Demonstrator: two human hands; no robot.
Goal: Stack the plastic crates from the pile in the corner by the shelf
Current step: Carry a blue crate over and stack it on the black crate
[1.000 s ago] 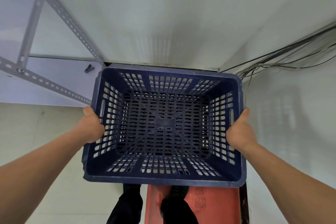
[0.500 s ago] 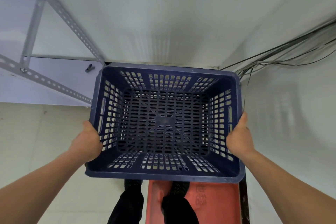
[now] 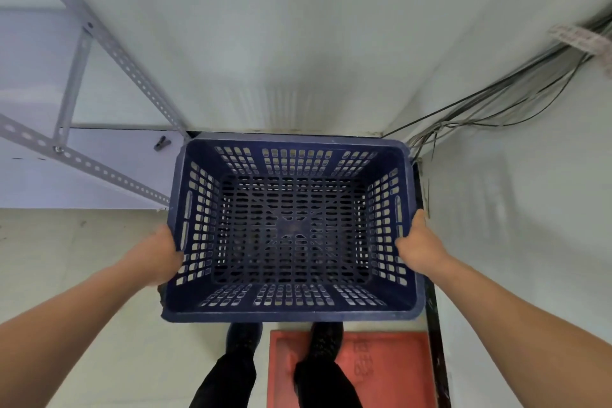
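Dark blue slotted plastic crate (image 3: 291, 228) hangs level in the floor corner beside the grey metal shelf (image 3: 99, 162), left hand (image 3: 159, 255) and right hand (image 3: 419, 247) gripping opposite side walls, probably to balance its descent

Fingers of both hands hidden behind blue crate (image 3: 291, 228) walls; red mat (image 3: 390, 371) cut off by bottom edge.
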